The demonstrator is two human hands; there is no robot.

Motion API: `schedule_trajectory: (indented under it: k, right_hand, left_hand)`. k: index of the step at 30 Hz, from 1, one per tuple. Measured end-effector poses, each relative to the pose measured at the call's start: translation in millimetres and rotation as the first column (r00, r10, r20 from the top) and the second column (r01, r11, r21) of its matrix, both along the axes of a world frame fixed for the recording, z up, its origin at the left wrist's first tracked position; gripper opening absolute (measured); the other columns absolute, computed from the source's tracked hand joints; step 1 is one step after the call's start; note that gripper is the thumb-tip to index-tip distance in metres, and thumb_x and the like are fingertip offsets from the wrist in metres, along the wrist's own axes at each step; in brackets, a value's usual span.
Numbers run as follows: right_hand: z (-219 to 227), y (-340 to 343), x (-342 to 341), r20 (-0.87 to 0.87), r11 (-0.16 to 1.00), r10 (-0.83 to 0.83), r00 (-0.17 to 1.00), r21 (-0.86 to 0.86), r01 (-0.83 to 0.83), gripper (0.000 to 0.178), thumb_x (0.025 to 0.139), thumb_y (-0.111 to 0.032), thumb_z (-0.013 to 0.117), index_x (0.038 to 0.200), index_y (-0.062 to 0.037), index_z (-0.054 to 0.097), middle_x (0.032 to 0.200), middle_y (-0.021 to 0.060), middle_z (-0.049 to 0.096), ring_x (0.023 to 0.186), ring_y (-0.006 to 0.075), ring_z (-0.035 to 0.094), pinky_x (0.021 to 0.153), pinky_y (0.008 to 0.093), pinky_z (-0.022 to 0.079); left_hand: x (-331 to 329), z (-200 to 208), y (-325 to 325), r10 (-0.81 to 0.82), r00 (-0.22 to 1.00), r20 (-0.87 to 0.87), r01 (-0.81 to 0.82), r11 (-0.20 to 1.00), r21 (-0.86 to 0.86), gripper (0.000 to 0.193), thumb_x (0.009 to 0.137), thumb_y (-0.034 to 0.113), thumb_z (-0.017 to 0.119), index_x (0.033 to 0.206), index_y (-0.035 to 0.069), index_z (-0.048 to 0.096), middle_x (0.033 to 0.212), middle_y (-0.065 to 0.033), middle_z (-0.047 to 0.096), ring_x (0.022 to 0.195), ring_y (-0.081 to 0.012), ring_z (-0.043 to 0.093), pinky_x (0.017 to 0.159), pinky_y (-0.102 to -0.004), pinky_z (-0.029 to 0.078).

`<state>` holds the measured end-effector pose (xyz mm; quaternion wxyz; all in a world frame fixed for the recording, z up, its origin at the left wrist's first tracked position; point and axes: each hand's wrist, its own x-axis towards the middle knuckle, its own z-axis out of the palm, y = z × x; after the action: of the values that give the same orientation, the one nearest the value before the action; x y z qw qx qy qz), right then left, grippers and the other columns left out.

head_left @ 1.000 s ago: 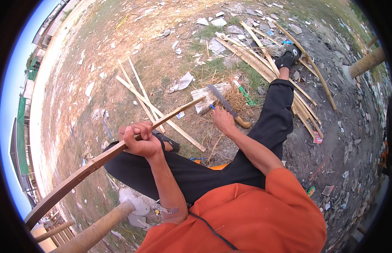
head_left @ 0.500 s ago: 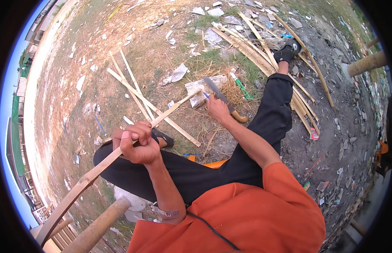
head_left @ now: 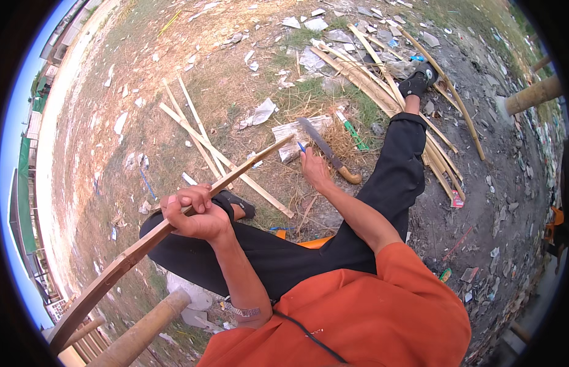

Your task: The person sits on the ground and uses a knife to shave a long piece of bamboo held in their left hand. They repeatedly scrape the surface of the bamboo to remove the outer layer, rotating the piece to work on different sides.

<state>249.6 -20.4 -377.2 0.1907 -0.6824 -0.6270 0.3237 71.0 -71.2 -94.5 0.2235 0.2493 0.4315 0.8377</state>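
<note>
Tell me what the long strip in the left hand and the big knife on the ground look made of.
Strip: likely split bamboo or wood, tan, matt, slightly bowed. Knife: dull grey blade, probably steel; rounded brown grip, seemingly wood. The left hand clasps the strip.

The left hand (head_left: pixel 195 214) sits left of and nearer than the right hand (head_left: pixel 314 171), around a long strip (head_left: pixel 174 223) that runs from the lower left up to a tip beside the right hand. A machete (head_left: pixel 328 150) lies on the ground just right of the right hand, with a pen (head_left: pixel 302 147) at its fingertips. Loose slats (head_left: pixel 202 137) lie behind the strip. A bundle of poles (head_left: pixel 382 85) lies farther right, under the outstretched leg (head_left: pixel 394 171).
</note>
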Motion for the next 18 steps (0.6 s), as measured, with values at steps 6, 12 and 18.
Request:
schedule_trajectory:
  k: [6, 12, 18]
  right_hand:
    - [24.7, -13.0, -14.1, -0.022, 0.994, 0.093, 0.995, 0.067, -0.091, 0.023, 0.097, -0.03, 0.038, 0.099, -0.0072, 0.04, 0.068, 0.025, 0.06, 0.065, 0.0467, 0.06, 0.058, 0.0556, 0.046]
    - [21.1, 0.4, -16.1, 0.087, 0.967, 0.175, 0.981, 0.171, -0.188, 0.021, 0.095, -0.028, 0.042, 0.102, -0.0072, 0.041, 0.065, 0.0257, 0.059, 0.061, 0.048, 0.058, 0.059, 0.0575, 0.046]
    - [23.1, 2.8, -31.8, 0.087, 0.992, 0.108, 0.99, 0.053, -0.113, 0.027, 0.097, -0.032, 0.036, 0.107, -0.0073, 0.039, 0.078, 0.0277, 0.062, 0.075, 0.0499, 0.059, 0.071, 0.0593, 0.045]
  left_hand:
    - [3.3, 5.1, -4.0, -0.072, 0.995, -0.069, 0.069, 0.996, -0.055, 0.024, 0.083, 0.024, 0.045, 0.063, 0.012, 0.037, 0.047, -0.0007, 0.03, 0.043, -0.0124, 0.03, 0.059, -0.0337, 0.04]
    - [-1.1, 6.8, 4.6, 0.026, 1.0, 0.004, -0.025, 0.999, -0.035, 0.023, 0.082, 0.016, 0.048, 0.063, 0.01, 0.036, 0.049, -0.0011, 0.033, 0.044, -0.0121, 0.033, 0.05, -0.0295, 0.039]
    - [-8.1, 3.9, 7.2, 0.006, 0.997, 0.076, -0.004, 1.0, -0.027, 0.023, 0.084, 0.019, 0.051, 0.065, 0.011, 0.039, 0.053, 0.0005, 0.033, 0.049, -0.01, 0.033, 0.059, -0.0307, 0.043]
